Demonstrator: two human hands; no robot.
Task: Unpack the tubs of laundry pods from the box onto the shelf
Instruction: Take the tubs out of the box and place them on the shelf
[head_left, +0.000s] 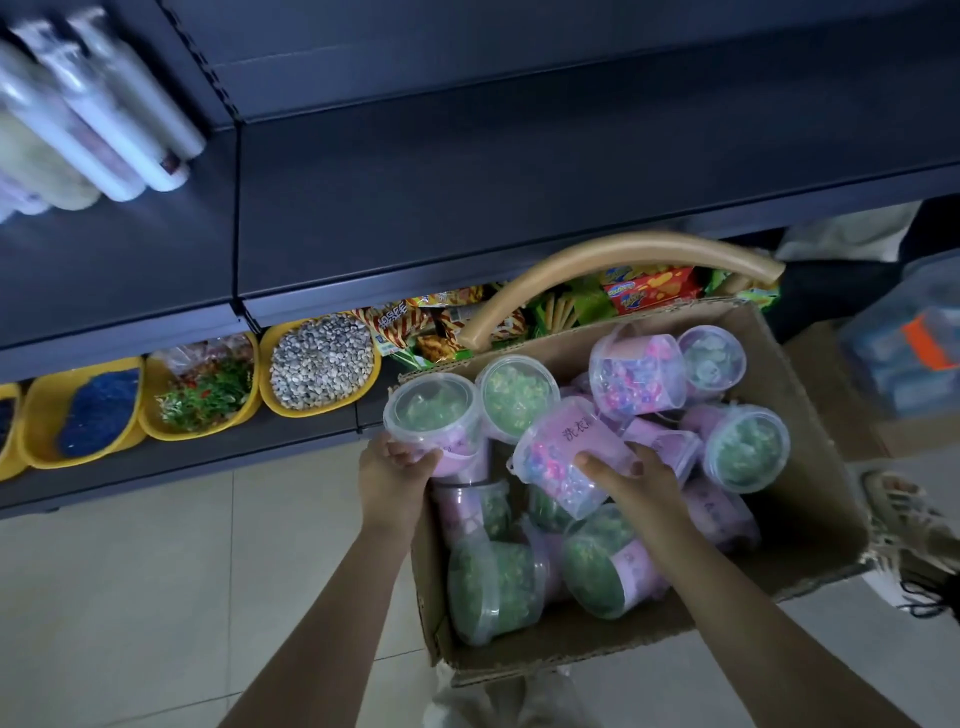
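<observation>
Shelf (519, 182) edge beyond box (810, 415); tubs (431, 410) in left hand (392, 475) and right hand (641, 486).

Head-worn camera, looking steeply down, close above box (810, 525)

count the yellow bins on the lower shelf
4 bins in a row: one cut by the left edge, one with blue bits, one with a red-green mix, one with pale beans. More may sit off-frame.

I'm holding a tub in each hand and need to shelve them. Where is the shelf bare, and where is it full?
Bare: the dark shelf above the box, right of the seam; also the strip in front of the white bottles. Crowded: the lower shelf, lined with yellow bins and snack packets.
</observation>
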